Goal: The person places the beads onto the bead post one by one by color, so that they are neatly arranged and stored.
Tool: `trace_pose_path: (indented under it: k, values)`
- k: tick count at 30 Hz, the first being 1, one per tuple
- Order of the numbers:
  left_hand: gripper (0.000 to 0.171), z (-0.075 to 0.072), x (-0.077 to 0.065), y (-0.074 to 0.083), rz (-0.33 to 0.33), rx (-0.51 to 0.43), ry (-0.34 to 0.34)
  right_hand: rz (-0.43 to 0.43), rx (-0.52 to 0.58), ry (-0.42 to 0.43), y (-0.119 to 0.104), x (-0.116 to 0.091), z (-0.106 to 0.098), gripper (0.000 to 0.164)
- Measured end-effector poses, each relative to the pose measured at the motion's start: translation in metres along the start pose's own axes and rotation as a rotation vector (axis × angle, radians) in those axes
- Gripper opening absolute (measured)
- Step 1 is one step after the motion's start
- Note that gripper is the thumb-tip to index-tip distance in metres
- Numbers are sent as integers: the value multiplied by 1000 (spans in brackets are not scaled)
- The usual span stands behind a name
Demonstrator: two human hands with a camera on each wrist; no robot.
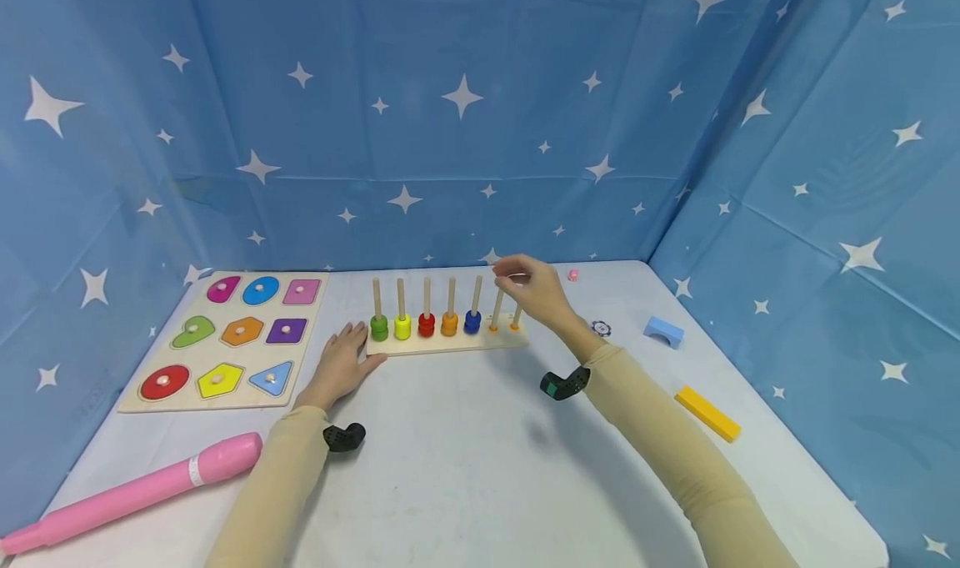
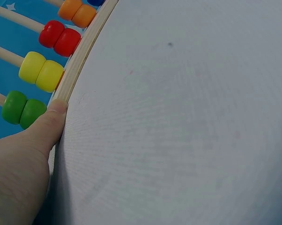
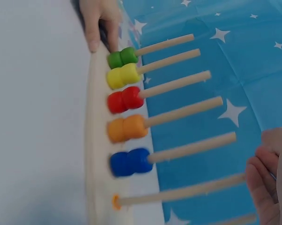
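A wooden peg board with several upright pegs stands at the back of the table. Pairs of green, yellow, red, orange and blue beads sit low on five pegs. The two rightmost pegs carry no beads. My left hand holds the board's left end, its thumb against the front edge. Above the board's right end is my right hand, fingers loosely bent beside the top of the sixth peg. No object shows between its fingers.
Left lies a shape puzzle board, with a pink inflatable stick in front. To the right are a small pink piece, a dark patterned ring, a blue arch block and a yellow block. Starry curtains border the table.
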State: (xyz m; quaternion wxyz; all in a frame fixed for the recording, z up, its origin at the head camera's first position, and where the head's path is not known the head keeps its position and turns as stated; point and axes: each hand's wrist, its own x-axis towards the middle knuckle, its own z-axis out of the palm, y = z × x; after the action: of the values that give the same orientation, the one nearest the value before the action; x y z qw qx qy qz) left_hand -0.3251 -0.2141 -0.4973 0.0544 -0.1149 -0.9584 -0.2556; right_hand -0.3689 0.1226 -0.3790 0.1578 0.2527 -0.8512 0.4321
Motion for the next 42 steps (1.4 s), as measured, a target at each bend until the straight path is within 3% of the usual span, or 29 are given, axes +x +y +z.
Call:
trace_pose_path:
  k: [9,16,21,26,35,42]
  values:
    - [72,-6,1,1,-2,-9,-3,56,-22,17,42,-48,-29,22]
    - [73,-8,2,-1,1,2,-9,150,-86,-41,72,-93,-51,22]
    - [73,-11,1,-1,2,-3,-2,217,-139,-55,85,-119,-57,24]
    - [72,-9,-1,-1,0,2,-7,220,-181,-66,93,-139,-56,26]
    - [73,-4,-1,-1,-1,-16,-15,217,-178,-37,96,-148,-53,23]
    - [73,-3,-2,1,2,-15,-15,191,-153,-5,85,-131,-57,22]
